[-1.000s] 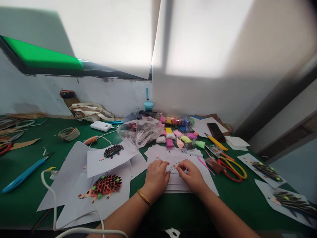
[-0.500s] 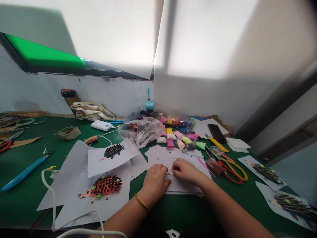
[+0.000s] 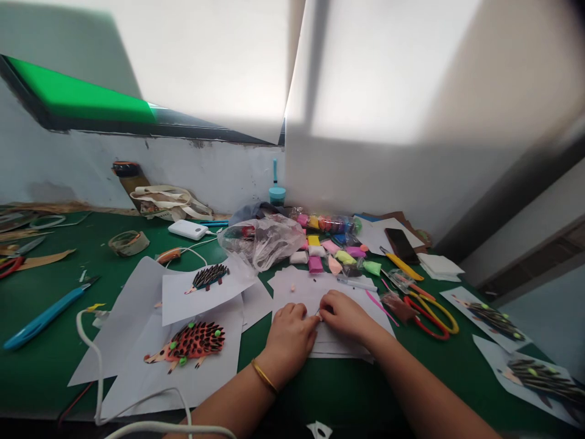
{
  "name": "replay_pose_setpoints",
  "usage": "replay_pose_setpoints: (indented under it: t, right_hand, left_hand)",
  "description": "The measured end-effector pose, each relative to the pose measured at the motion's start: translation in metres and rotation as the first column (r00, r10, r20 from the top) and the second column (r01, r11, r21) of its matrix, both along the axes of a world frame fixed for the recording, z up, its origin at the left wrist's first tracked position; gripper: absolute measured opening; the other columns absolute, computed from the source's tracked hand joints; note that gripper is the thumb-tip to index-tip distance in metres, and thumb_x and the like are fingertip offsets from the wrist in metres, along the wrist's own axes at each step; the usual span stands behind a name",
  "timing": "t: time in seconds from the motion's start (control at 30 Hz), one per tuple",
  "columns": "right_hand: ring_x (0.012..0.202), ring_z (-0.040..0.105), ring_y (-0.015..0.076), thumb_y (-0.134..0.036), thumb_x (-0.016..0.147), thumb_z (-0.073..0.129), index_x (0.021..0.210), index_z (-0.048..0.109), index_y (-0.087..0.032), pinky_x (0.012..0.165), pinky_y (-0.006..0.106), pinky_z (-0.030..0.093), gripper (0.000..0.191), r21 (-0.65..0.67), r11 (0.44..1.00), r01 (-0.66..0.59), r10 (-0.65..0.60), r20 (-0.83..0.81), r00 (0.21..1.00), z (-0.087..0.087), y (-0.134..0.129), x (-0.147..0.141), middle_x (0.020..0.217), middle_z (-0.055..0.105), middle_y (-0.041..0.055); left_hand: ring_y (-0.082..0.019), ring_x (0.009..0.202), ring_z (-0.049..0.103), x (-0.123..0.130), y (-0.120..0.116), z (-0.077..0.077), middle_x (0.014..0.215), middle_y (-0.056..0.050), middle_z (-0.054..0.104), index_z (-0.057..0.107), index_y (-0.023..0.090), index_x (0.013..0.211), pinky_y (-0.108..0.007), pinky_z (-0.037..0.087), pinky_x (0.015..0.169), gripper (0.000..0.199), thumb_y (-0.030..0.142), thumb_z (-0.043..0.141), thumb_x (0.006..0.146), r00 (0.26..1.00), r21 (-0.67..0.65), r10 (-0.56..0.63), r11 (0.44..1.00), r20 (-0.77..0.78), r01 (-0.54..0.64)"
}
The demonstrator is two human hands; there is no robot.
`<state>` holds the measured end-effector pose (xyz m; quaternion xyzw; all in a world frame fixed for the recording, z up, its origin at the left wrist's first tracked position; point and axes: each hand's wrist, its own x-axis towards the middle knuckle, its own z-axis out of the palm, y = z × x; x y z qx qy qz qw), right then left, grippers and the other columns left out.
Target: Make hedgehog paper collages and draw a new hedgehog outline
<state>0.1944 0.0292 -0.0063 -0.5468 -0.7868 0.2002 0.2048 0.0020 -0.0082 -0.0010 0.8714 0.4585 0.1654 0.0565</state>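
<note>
My left hand (image 3: 291, 336), with a gold bangle at the wrist, lies on a stack of white paper (image 3: 329, 279), its fingers resting on the sheet. Its index fingertip meets the tips of my right hand (image 3: 343, 318), whose thumb and forefinger are pinched together low over the paper. A small pale bit shows at that pinch, too hidden to name. Above the hands on the sheet are a tiny pale pink lump of clay (image 3: 293, 288) and small black specks. A pale, pen-like tool (image 3: 356, 284) lies across the sheet's upper right part.
Packets of coloured clay (image 3: 315, 264) and a plastic bag (image 3: 265, 241) lie behind the paper. Scissors (image 3: 432, 314), a yellow cutter (image 3: 402, 267) and a phone (image 3: 401, 246) are to the right. Hedgehog pictures (image 3: 194, 344) lie left, beside a white cable (image 3: 98, 366) and blue knife (image 3: 48, 317).
My left hand's index finger has reached right to the right fingertips, and its thumb has drawn in. My right hand stays pinched in nearly the same place.
</note>
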Motion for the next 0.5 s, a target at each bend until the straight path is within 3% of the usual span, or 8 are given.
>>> replay_pose_setpoints:
  t: [0.3,0.5]
  right_hand:
    - [0.084,0.056,0.0191,-0.024,0.088,0.051,0.089,0.066,-0.019,0.077,0.032,0.042,0.016,0.049,0.990,0.129,-0.122,-0.127,0.984,-0.006,-0.016,0.011,0.086,0.061,0.0044]
    - [0.084,0.056,0.0202,-0.021,0.087,0.051,0.103,0.071,-0.024,0.076,0.034,0.042,0.025,0.212,0.976,0.051,-0.039,-0.060,0.997,-0.010,-0.041,0.015,0.088,0.061,0.0053]
  left_hand:
    - [-0.025,0.099,0.049,0.001,0.000,0.001,0.105,-0.005,0.056,0.060,0.033,0.118,-0.040,0.041,0.083,0.034,0.028,0.060,0.084,1.000,-0.002,-0.003,1.000,-0.031,0.003]
    - [-0.025,0.100,0.049,0.001,-0.001,0.003,0.105,-0.005,0.056,0.060,0.033,0.118,-0.040,0.040,0.085,0.035,0.026,0.060,0.084,1.000,-0.013,-0.005,1.000,-0.010,0.005]
